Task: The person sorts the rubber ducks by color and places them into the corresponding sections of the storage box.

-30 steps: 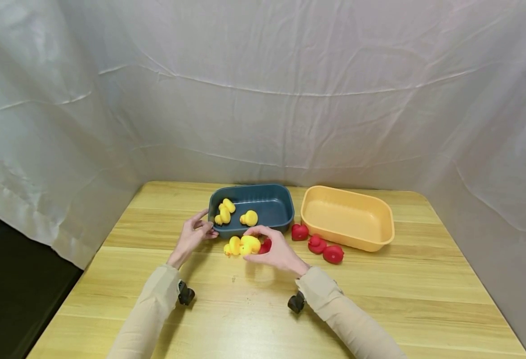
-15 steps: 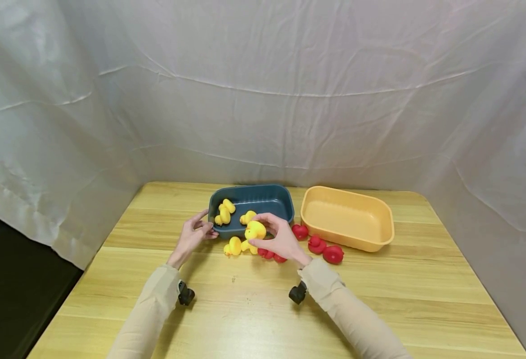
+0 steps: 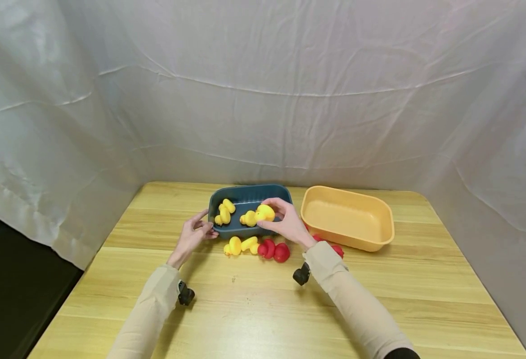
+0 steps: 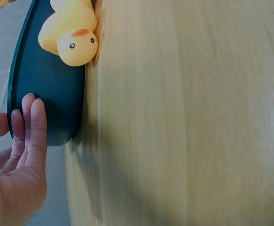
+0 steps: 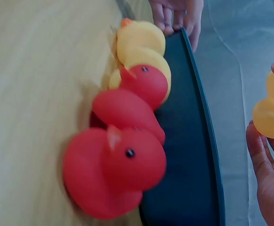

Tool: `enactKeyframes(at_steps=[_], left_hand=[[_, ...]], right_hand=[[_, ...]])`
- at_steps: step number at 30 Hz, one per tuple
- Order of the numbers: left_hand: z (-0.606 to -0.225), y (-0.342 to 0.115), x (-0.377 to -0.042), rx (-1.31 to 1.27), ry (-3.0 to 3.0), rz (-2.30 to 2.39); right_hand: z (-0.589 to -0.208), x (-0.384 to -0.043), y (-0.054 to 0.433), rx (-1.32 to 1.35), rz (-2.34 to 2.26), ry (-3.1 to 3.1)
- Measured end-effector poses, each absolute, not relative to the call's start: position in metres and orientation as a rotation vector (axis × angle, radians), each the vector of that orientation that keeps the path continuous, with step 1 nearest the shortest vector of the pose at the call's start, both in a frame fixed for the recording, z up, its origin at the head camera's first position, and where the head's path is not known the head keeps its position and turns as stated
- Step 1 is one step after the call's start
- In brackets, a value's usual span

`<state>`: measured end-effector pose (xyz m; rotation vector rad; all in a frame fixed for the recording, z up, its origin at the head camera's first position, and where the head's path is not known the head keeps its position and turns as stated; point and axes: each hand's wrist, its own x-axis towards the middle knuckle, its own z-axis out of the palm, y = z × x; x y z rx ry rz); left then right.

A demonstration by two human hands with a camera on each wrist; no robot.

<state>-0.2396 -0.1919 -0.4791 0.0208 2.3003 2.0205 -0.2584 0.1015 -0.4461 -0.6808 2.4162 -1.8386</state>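
My right hand (image 3: 287, 219) pinches a yellow rubber duck (image 3: 265, 213) over the right half of the dark blue bin (image 3: 278, 197); the right wrist view shows this duck (image 5: 271, 115) between thumb and fingers. Inside the bin, another yellow duck (image 3: 247, 218) sits close by the held one, and two more yellow ducks (image 3: 225, 215) lie at the left end. My left hand (image 3: 192, 237) grips the bin's near left corner, its fingers (image 4: 37, 127) against the outer wall.
In front of the bin stand two yellow ducks (image 3: 234, 246) and two red ducks (image 3: 267, 248) in a row. More red ducks (image 3: 337, 250), partly hidden by my right arm, sit before the orange bin (image 3: 348, 214). A pale curtain (image 3: 263, 99) hangs behind the table.
My right hand has lifted the yellow duck from the row in front and carried it up and right, over the blue bin. The left hand has stayed at the corner.
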Motion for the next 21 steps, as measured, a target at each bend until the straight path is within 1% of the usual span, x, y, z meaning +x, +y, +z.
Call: enactKeyframes(at_steps=[9, 21], left_hand=[[-0.481, -0.192, -0.240, 0.011, 2.314, 2.013], [-0.481, -0.192, -0.240, 0.022, 2.317, 2.007]], right_hand=[[-0.448, -0.274, 0.109, -0.639, -1.798, 2.484], [-0.457, -0.279, 0.108, -0.564, -1.632, 2.636]])
